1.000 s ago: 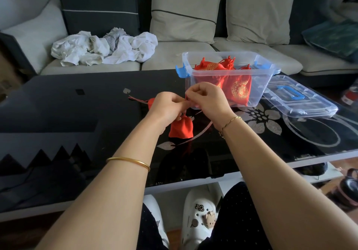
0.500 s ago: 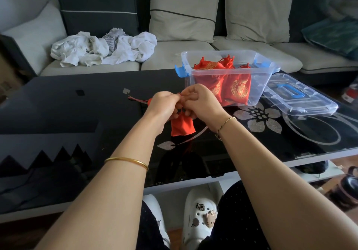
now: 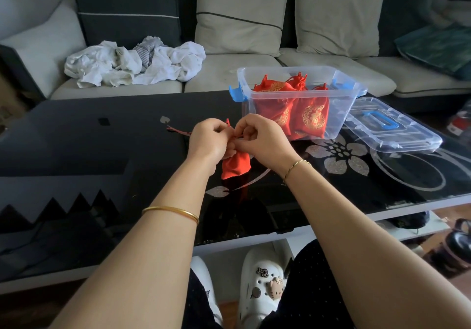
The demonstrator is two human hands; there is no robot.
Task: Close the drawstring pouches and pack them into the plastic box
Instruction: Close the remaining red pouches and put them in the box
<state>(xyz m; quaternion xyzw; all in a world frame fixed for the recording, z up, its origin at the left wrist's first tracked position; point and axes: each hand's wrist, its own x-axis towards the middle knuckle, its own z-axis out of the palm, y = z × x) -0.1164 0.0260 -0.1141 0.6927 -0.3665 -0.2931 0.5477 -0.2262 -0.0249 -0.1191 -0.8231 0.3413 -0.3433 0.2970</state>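
A small red drawstring pouch (image 3: 235, 166) hangs from both hands just above the black glass table (image 3: 76, 145). My left hand (image 3: 207, 141) pinches its gathered neck and my right hand (image 3: 262, 141) pinches the cord beside it. One red cord end trails left over the table (image 3: 178, 132). Behind my right hand stands the clear plastic box (image 3: 344, 104) with blue latches, holding several closed red pouches with gold embroidery (image 3: 313, 114).
The box's clear lid (image 3: 392, 129) with a blue handle lies on the table right of the box. A sofa with cushions and a heap of white cloth (image 3: 132, 63) stands behind the table. My knees and white clogs are under the near edge.
Both hands have stayed together at the pouch's neck, working the cord; the pouch has shifted slightly towards me and its neck looks drawn tighter.
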